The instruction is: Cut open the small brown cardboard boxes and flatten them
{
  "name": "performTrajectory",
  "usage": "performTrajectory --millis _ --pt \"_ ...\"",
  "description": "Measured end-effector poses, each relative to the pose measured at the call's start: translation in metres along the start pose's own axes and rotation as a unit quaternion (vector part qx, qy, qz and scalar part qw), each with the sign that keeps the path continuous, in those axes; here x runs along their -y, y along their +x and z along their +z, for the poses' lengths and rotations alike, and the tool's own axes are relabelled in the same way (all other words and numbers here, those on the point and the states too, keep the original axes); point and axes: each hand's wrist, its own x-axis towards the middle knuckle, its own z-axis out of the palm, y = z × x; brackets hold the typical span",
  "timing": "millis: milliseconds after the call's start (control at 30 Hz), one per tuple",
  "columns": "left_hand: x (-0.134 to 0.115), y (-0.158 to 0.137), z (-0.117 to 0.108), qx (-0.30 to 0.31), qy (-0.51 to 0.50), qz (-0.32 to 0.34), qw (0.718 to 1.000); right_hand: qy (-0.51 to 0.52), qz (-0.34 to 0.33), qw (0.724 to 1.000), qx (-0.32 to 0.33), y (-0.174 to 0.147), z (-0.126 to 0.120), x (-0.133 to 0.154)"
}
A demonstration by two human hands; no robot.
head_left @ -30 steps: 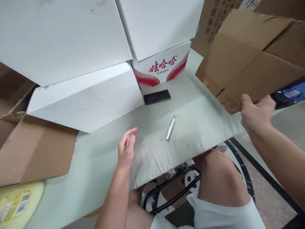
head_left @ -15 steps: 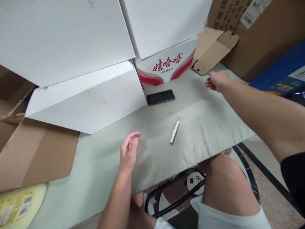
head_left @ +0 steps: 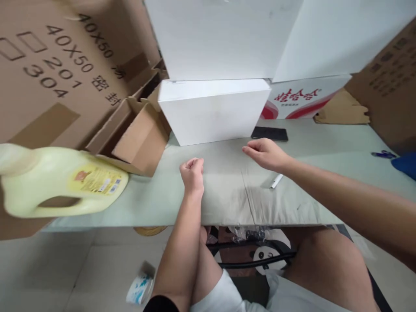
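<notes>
My left hand is closed above the table cloth, its fingers curled in and the thumb pressed against them. Anything inside it is too small or hidden to make out. To its right, my right hand is pinched closed, fingertips pointing left; I cannot make out anything between them. The two hands are apart. Partly behind my right wrist lies a slim white stick-like tool. A black phone lies flat just beyond the right hand, beside a white box.
A pale yellow jug lies on its side at the left, by open cardboard boxes. White cartons are stacked at the back. Flattened cardboard and a small dark blue object are at the right. A white-and-blue roll sits on the floor.
The view has turned left. My right hand has come from the far right, near the folded cardboard, to the middle. My left hand's loosely curled fingers have closed.
</notes>
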Motion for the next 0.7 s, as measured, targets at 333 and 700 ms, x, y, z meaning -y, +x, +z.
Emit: performTrajectory --millis 333,700 --pt "-0.02 0.023 -0.071 -0.158 -0.061 0.075 0.983 -0.098 -0.337 0.936 0.029 0.101 0.1 0.175" --pt "-0.061 0.012 -0.115 -0.255 -0.096 0.19 0.943 -0.287 -0.44 0.851 0.033 0.13 0.162 0.194"
